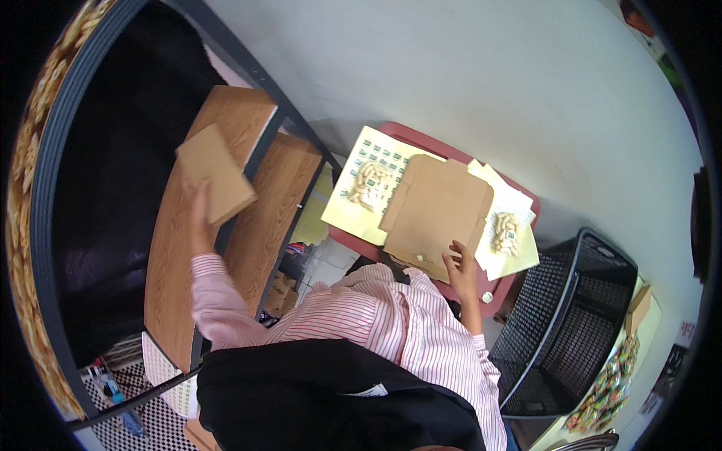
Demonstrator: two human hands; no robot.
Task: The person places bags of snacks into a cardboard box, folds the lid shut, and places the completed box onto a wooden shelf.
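My left hand (198, 207) holds a closed brown cardboard box (218, 169) over the wooden shelf (173, 278). My right hand (461, 274) is open, its loosely bent fingers at the lower right edge of an unfolded brown cardboard piece (432, 210); whether they touch it is unclear. That cardboard lies on a red tray (402, 132), between two pale paper sheets (342, 207), each bearing a pile of pale, stick-shaped pieces (368, 186), too small to identify surely. A small white round item (487, 298) sits at the tray's lower right.
Black plastic baskets (571, 338) stand at the right by the wall (444, 68), beside a pile of colourful wrapped items (605, 383). A dark metal frame (256, 75) surrounds the two-level shelving at the left. The tiled floor (331, 259) shows between shelf and tray, with cardboard pieces (282, 293) lower down.
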